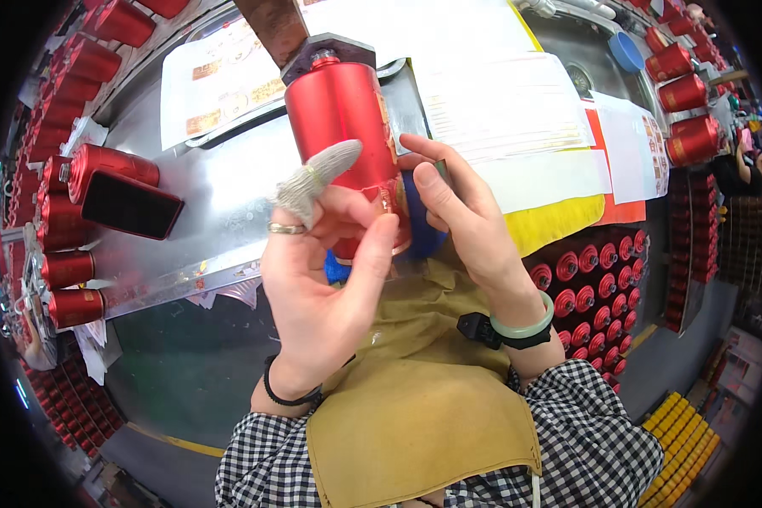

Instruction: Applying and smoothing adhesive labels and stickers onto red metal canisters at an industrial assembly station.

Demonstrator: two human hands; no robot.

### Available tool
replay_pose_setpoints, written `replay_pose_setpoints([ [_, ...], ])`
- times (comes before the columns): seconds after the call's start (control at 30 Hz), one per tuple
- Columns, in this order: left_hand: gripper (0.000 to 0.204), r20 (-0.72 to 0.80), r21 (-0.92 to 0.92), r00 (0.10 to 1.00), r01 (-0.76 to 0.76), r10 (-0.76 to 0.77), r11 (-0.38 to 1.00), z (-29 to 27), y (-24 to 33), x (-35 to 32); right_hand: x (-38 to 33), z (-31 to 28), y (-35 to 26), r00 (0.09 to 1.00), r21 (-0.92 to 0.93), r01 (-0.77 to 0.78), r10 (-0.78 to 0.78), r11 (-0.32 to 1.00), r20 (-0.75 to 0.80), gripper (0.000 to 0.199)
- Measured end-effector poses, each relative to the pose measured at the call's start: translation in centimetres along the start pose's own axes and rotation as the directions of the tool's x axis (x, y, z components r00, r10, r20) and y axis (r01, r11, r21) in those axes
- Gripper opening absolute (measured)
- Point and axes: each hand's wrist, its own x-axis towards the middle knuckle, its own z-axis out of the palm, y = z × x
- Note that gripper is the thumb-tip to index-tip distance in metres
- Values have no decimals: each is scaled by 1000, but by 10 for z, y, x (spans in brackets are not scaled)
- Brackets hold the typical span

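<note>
A glossy red bottle lies in front of me, its neck end against a dark metal block and its base toward my apron. Gold decoration shows along its right side. My left hand is over the lower bottle, a grey cloth cot on its index finger. Its thumb and another finger pinch close to the gold decoration; what is between them is too small to make out. My right hand is at the bottle's right side, index finger and thumb extended, other fingers curled round a dark greenish edge. Something blue shows beside the bottle.
On the metal table are a dark phone leaning on a red container, printed sheets and white papers over a yellow sheet. A blue bowl stands far right. Racks of red bottles flank me.
</note>
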Motion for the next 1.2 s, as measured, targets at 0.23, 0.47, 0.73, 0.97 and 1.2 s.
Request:
replay_pose_setpoints([
  [0.23, 52, 14, 229, 985, -169, 170, 959, 3, -7, -4, -1, -2, -5, 999, 61, -17, 15, 998, 32, 52],
  [0.47, 49, -133, 8, 986, -102, 102, 995, -25, -42, -9, 6, -3, 18, 983, -93, 183, -183, 979, 12, 55],
  [0.73, 53, -94, -234, 995, 0, -22, 972, -41, -54, 1, 0, 9, -3, 980, -175, 194, -200, 965, -19, 52],
  [0.97, 51, -123, -242, 991, 26, -57, 970, -42, -48, 0, 2, 11, -6, 978, -242, 192, -205, 951, -30, 54],
  [1.2, 52, -114, -117, 990, -94, 81, 989, -27, -23, -8, 0, 7, 1, 992, -91, 123, -121, 988, 31, 58],
])
